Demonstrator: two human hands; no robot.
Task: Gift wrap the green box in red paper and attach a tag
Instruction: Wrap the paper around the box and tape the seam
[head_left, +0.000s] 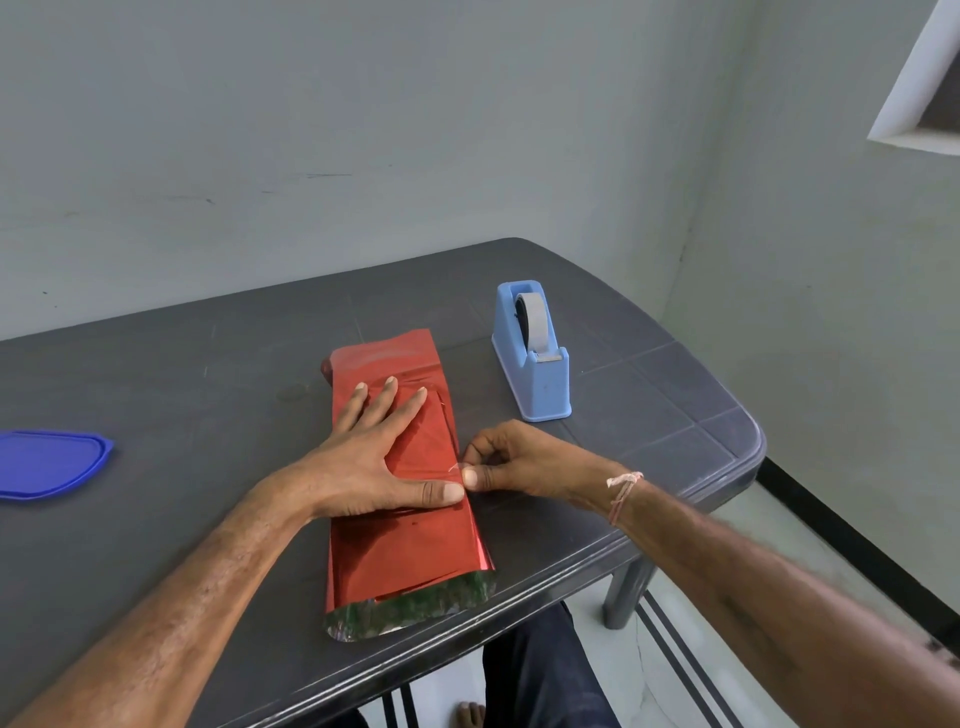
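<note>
Shiny red paper (410, 540) lies folded round the box on the dark table (208, 374); the green box itself shows only as a dim green patch inside the open near end (410, 610). My left hand (374, 457) lies flat on top of the wrap, fingers straight, thumb along the right edge. My right hand (511, 462) is at that same edge, thumb and forefinger pinching a small clear strip of tape (457, 467) right by my left thumb tip. No tag is in view.
A light blue tape dispenser (535, 353) stands just right of the wrap, beyond my right hand. A blue plastic lid (49, 462) lies at the left edge of view. The table's rounded corner and front edge are close on the right; floor and my legs lie below.
</note>
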